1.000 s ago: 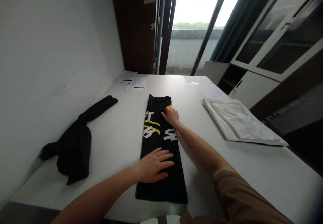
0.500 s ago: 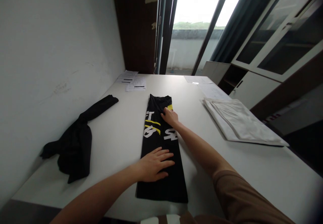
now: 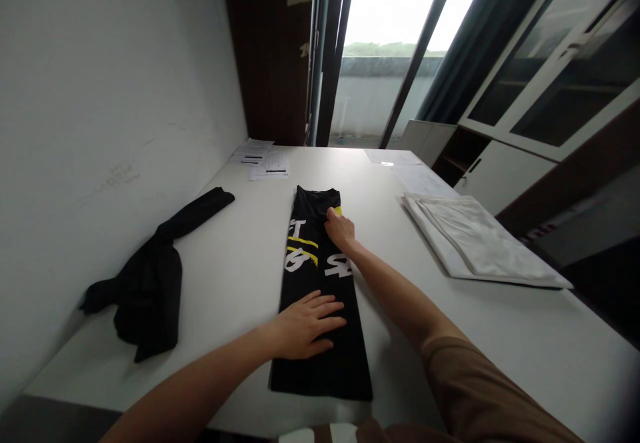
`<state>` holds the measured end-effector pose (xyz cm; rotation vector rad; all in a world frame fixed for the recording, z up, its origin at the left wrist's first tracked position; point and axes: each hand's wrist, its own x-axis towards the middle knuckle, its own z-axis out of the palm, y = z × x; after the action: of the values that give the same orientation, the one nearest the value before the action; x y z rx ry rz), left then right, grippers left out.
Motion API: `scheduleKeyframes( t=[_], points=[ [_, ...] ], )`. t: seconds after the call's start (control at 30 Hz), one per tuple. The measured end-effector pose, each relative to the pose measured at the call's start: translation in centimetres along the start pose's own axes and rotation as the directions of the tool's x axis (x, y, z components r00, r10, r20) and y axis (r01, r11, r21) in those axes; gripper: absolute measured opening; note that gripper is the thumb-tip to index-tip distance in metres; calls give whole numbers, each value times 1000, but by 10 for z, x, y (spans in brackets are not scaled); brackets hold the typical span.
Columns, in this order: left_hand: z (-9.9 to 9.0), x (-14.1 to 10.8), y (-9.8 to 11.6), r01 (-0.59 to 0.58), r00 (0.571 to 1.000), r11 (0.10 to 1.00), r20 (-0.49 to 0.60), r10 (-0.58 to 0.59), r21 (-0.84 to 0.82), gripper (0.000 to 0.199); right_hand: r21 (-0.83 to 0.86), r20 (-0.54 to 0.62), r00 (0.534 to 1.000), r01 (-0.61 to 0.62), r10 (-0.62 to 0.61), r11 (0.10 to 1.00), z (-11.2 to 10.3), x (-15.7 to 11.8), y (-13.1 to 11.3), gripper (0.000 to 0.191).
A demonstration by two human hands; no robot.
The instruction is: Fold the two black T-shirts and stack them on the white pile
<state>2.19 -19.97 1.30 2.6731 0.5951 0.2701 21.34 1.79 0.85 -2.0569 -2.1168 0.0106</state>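
Quietly, a long folded black cloth garment (image 3: 320, 376) with white lettering and yellow stripes is lying lengthwise in the middle of a smooth white table (image 3: 250, 263). The bare left hand (image 3: 310, 326) is resting palm down on its nearer half, released, fingers spreading flat. The bare right hand (image 3: 341, 231) is curling its fingers at the garment's right edge, near a yellow patch towards the far end; whether it is pinching the fabric, I cannot tell.

Well apart to the left, a rumpled black cloth garment (image 3: 150, 303) is lying loosely. Across on the right, a flat folded white cloth (image 3: 500, 236) is lying. White printed paper sheets (image 3: 270, 166) are lying at the far left corner.

Beyond the table, a white-framed cabinet with dark glass doors (image 3: 529, 96) is standing; a shelf is showing dimly through the glass, the contents being too dark to identify. Underneath, a dark brown uncovered compartment (image 3: 464, 143) is sitting beside a closed white door (image 3: 505, 176).
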Motion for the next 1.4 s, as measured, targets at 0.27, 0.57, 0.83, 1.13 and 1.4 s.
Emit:
scheduleKeyframes(
  t=[0.27, 0.57, 0.83, 1.13, 1.4],
  points=[
    [0, -1, 0, -4, 1000, 1000, -4, 4, 7, 53, 105, 10, 997, 78, -79, 991, 5, -1, -5, 31],
    [3, 0, -2, -2, 1000, 1000, -15, 2, -6, 54, 115, -102, 955, 290, -279, 950, 18, 11, 11, 52],
    [1, -1, -1, -3, 1000, 1000, -2, 3, 3, 54, 87, 111, 922, 362, -370, 928, 42, 21, 18, 69],
    [1, 0, -1, 1, 1000, 1000, -5, -1, -1, 54, 144, 70, 856, 500, -512, 854, 37, 14, 13, 60],
    [2, 0, -1, 2, 1000, 1000, -5, -2, -9, 54, 154, 57, 866, 484, -496, 862, 37, 14, 12, 58]
  ],
)
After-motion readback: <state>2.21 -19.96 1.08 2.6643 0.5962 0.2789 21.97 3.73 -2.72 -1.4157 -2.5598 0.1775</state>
